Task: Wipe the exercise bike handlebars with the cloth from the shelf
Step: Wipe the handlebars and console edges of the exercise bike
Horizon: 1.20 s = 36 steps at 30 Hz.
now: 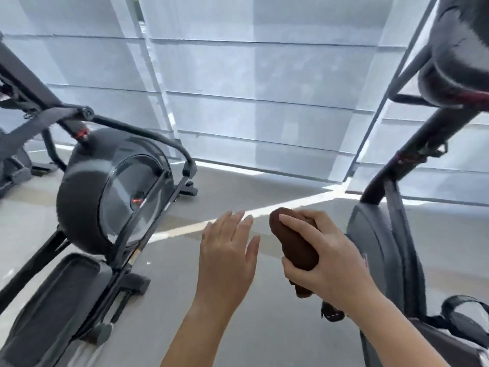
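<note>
The right hand (328, 255) sits at the lower right of the frame; its fingers are curled tight around a brown cloth (293, 245), bunched into a lump. The left hand (227, 250) is just beside it, low in the middle, fingers spread wide and holding nothing. So the cloth part looks done; the wiping is not. The exercise bike (391, 234) stands at the right edge; I cannot tell where its handlebars are, and no cloth touches the bike yet.
</note>
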Tool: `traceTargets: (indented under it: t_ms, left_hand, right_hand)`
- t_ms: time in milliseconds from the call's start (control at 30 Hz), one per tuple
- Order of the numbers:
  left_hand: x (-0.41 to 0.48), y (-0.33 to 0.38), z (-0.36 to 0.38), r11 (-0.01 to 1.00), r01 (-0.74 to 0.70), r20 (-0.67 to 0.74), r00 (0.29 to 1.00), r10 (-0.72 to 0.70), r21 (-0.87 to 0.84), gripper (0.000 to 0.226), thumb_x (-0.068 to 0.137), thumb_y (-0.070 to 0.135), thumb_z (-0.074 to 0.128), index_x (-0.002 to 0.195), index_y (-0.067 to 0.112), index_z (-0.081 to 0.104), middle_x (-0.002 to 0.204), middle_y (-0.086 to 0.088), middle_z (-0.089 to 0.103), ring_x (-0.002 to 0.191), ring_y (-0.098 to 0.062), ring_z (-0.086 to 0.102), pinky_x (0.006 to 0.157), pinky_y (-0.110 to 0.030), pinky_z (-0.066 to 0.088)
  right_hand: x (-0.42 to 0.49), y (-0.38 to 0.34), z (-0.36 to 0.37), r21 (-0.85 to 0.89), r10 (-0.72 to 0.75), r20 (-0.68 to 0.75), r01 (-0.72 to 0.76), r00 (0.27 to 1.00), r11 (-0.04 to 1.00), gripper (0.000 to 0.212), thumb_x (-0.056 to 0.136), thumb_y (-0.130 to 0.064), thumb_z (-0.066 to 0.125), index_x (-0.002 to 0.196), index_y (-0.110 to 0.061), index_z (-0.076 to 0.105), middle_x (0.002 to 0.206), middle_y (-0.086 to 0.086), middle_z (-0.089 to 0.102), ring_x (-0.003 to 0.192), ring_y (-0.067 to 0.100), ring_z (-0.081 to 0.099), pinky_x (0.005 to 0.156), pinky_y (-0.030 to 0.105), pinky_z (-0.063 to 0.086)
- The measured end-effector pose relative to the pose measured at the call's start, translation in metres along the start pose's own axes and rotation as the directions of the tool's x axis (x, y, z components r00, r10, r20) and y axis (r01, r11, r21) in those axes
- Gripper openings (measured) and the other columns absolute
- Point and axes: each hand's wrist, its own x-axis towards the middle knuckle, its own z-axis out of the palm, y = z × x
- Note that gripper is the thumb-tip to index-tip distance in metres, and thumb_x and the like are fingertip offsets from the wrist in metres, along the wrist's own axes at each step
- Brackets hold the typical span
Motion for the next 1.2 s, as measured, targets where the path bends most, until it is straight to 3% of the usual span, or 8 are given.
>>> traceTargets:
  t_ms: [100, 233, 367, 533, 767, 967, 1133, 1200]
  left_hand:
    - [0.037, 0.008, 0.027, 0.991, -0.070, 0.031, 0.997, 0.074, -0.117, 0.029, 0.080, 0.014, 0.063, 0.107, 0.002, 0.065, 0.109, -0.014, 0.066, 0.105, -0.034, 0.060, 0.092, -0.048, 0.042]
    - [0.094, 0.032, 0.069, 0.948, -0.249, 0.022, 0.966, 0.258, -0.201, 0.028, 0.080, 0.013, 0.066, 0.105, 0.001, 0.065, 0.107, -0.015, 0.067, 0.103, -0.035, 0.060, 0.090, -0.047, 0.043]
    - [0.150, 0.065, 0.112, 0.892, -0.362, 0.021, 0.924, 0.381, -0.272, 0.034, 0.085, 0.025, 0.049, 0.107, 0.003, 0.065, 0.110, -0.013, 0.066, 0.107, -0.033, 0.059, 0.090, -0.049, 0.046]
    - [0.221, 0.115, 0.154, 0.829, -0.440, 0.012, 0.881, 0.473, -0.346, 0.032, 0.083, 0.020, 0.057, 0.111, 0.005, 0.063, 0.115, -0.012, 0.064, 0.112, -0.031, 0.056, 0.092, -0.052, 0.044]
    - [0.287, 0.176, 0.188, 0.704, -0.564, -0.072, 0.800, 0.596, -0.432, 0.032, 0.083, 0.019, 0.059, 0.112, 0.006, 0.062, 0.118, -0.010, 0.063, 0.115, -0.030, 0.054, 0.096, -0.048, 0.042]
    - [0.327, 0.208, 0.204, 0.575, -0.643, -0.191, 0.734, 0.652, -0.506, 0.032, 0.087, 0.024, 0.054, 0.113, 0.007, 0.061, 0.123, -0.012, 0.060, 0.118, -0.029, 0.050, 0.097, -0.051, 0.041]
    - [0.365, 0.210, 0.214, 0.539, -0.672, -0.228, 0.708, 0.668, -0.509, 0.031, 0.085, 0.019, 0.061, 0.112, 0.004, 0.062, 0.125, -0.018, 0.056, 0.116, -0.036, 0.051, 0.097, -0.047, 0.039]
    - [0.380, 0.208, 0.217, 0.539, -0.675, -0.223, 0.704, 0.674, -0.504, 0.033, 0.087, 0.024, 0.059, 0.112, 0.003, 0.061, 0.125, -0.020, 0.055, 0.114, -0.037, 0.051, 0.096, -0.047, 0.038]
  right_hand:
    - [0.018, 0.023, -0.017, -0.032, 0.116, -0.081, -0.119, 0.990, 0.992, 0.059, 0.067, -0.031, 0.072, 0.124, -0.029, 0.056, 0.119, -0.005, 0.053, 0.098, 0.016, 0.057, 0.075, 0.035, 0.055]
    - [0.045, 0.064, -0.042, -0.085, 0.222, -0.231, -0.247, 0.947, 0.965, 0.060, 0.068, -0.033, 0.071, 0.126, -0.030, 0.053, 0.121, -0.008, 0.051, 0.097, 0.014, 0.056, 0.078, 0.029, 0.053]
    - [0.074, 0.111, -0.059, -0.072, 0.268, -0.325, -0.306, 0.907, 0.949, 0.060, 0.068, -0.029, 0.073, 0.125, -0.031, 0.055, 0.122, -0.009, 0.051, 0.101, 0.010, 0.055, 0.081, 0.031, 0.054]
    - [0.106, 0.162, -0.098, -0.104, 0.249, -0.406, -0.315, 0.879, 0.944, 0.060, 0.069, -0.036, 0.069, 0.126, -0.033, 0.051, 0.122, -0.012, 0.049, 0.100, 0.008, 0.054, 0.080, 0.022, 0.053]
    - [0.123, 0.205, -0.155, -0.172, 0.231, -0.583, -0.395, 0.779, 0.902, 0.059, 0.070, -0.034, 0.069, 0.126, -0.023, 0.054, 0.123, -0.001, 0.052, 0.103, 0.017, 0.056, 0.082, 0.022, 0.053]
    - [0.128, 0.218, -0.194, -0.228, 0.154, -0.743, -0.463, 0.651, 0.857, 0.055, 0.073, -0.040, 0.058, 0.125, -0.021, 0.053, 0.122, -0.001, 0.049, 0.103, 0.009, 0.050, 0.086, 0.004, 0.042]
    - [0.147, 0.230, -0.217, -0.208, 0.115, -0.848, -0.525, 0.517, 0.825, 0.055, 0.073, -0.036, 0.059, 0.124, -0.017, 0.055, 0.124, 0.005, 0.050, 0.107, 0.009, 0.048, 0.088, -0.002, 0.032]
    - [0.159, 0.237, -0.226, -0.204, 0.116, -0.860, -0.543, 0.498, 0.814, 0.056, 0.072, -0.037, 0.059, 0.125, -0.017, 0.055, 0.125, 0.008, 0.051, 0.108, 0.013, 0.050, 0.089, -0.003, 0.031]
